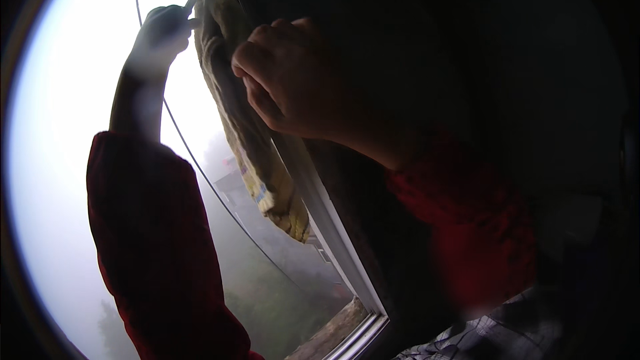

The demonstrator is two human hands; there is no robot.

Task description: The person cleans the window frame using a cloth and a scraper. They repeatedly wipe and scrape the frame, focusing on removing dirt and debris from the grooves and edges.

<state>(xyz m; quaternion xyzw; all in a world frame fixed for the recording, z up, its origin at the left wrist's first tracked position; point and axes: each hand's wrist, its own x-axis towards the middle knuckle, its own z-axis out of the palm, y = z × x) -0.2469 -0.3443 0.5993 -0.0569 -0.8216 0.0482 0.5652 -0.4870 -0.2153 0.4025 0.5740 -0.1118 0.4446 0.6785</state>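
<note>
A long, pale cloth [230, 87] with a yellowish, patterned lower end hangs in folds along the side of a window frame [327, 220]. My left hand [167, 30] reaches up against the bright sky, closed on a pulled-out upper corner of the cloth. Across the frame from it, my right hand [283, 73] is curled shut at the cloth's right edge. Whatever its fingers hold is hidden by the hand and the shadow. Red sleeves cover both forearms.
A thin cable [220, 193] runs slantwise outside the window. Beyond lie misty trees and a dim building [243, 193]. The window's bottom track [363, 337] meets the frame at the lower middle. A dark surface fills the right side; checked fabric [493, 333] shows below.
</note>
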